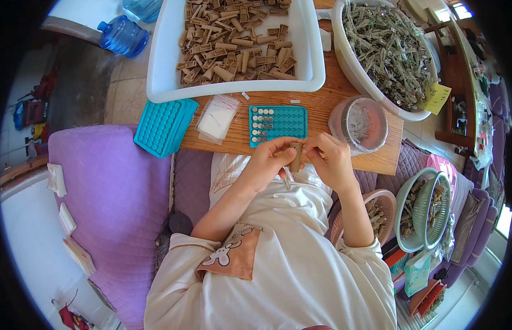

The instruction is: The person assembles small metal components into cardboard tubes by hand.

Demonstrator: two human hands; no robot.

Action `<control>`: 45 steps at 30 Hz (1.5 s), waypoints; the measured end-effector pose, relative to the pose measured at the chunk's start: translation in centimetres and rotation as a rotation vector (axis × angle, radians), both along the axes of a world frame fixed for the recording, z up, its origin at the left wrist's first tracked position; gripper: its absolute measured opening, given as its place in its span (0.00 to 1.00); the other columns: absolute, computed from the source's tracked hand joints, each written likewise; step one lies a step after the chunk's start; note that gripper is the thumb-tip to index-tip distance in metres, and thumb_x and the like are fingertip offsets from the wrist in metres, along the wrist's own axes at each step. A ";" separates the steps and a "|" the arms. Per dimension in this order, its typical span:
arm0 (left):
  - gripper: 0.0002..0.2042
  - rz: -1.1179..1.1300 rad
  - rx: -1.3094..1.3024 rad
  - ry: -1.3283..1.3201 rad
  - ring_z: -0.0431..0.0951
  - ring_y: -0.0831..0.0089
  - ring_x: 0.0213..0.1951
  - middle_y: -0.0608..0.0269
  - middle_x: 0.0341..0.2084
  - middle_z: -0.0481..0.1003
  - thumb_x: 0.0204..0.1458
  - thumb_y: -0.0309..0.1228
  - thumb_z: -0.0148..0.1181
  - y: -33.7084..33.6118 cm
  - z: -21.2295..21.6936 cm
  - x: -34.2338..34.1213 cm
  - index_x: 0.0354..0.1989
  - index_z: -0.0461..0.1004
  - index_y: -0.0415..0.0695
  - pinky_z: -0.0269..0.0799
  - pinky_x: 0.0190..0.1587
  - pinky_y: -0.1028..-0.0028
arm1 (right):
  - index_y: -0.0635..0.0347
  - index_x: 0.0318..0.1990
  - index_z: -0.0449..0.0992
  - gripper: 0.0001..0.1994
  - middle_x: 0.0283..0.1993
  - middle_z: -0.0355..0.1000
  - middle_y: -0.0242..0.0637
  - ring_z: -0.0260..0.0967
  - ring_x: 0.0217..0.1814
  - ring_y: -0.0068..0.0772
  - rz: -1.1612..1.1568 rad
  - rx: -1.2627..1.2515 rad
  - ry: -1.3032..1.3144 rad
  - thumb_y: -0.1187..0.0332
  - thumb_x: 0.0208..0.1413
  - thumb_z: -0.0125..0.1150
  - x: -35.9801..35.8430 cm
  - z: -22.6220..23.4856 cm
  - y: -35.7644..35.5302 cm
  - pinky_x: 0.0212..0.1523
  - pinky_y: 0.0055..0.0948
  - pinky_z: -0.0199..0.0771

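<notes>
My left hand (269, 163) pinches a small tan plastic casing (295, 157), upright, with a small hole near its top. Closed at the casing's upper right edge are the fingertips of my right hand (328, 163); what they hold, if anything, is too small to make out. A clear plastic part (287, 180) hangs just under the left fingers. Just beyond the hands lies a teal tray (289, 122) of round pockets, its left columns filled with small white and silvery discs. To its right stands a clear round tub (337, 124) of pale grey small pieces.
A large white bin (234, 88) of tan casings stands at the back. Stacked teal trays (163, 127) and plastic bags (218, 116) lie left. A wide basin (352, 60) of clear parts with wires sits right. Baskets (401, 206) stand by my right arm.
</notes>
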State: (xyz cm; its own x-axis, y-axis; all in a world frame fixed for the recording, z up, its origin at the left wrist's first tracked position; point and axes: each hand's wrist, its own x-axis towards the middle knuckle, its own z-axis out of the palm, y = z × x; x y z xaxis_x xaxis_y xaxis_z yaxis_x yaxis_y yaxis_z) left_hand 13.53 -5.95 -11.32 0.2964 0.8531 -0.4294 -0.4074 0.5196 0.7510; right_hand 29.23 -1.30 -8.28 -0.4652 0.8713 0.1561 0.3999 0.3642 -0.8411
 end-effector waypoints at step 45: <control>0.07 0.194 0.790 1.043 0.73 0.73 0.24 0.61 0.20 0.70 0.45 0.25 0.56 10.9 7.0 -3.2 0.31 0.66 0.38 0.68 0.25 0.77 | 0.64 0.37 0.71 0.14 0.29 0.69 0.48 0.68 0.34 0.48 -0.484 -0.646 -1.014 0.76 0.37 0.57 24.2 3.7 -9.6 0.36 0.38 0.68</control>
